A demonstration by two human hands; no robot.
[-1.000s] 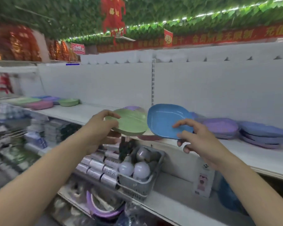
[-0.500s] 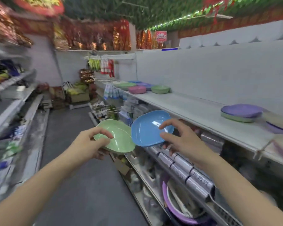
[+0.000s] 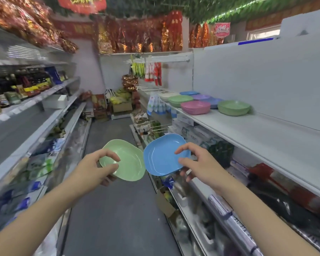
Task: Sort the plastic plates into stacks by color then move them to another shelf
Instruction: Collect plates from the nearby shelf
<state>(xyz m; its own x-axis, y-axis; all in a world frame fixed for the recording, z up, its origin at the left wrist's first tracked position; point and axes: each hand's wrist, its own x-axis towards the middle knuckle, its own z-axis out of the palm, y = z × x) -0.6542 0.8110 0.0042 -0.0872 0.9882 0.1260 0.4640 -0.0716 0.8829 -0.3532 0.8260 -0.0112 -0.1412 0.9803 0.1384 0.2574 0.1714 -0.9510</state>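
Pinching plates: left hand (image 3: 92, 168) green plate (image 3: 127, 160), right hand (image 3: 198, 164) blue plate (image 3: 163, 154).

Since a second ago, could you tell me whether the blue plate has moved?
Yes. The blue plate, held by the right hand, has left the white shelf and now hangs over the aisle floor.

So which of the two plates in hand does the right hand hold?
The blue plate; the right hand pinches its rim, while the green plate is in the left hand.

Green plate (image 3: 127, 160), blue plate (image 3: 163, 154), pink stack (image 3: 195, 107), white shelf (image 3: 266, 133), grey floor (image 3: 116, 209)
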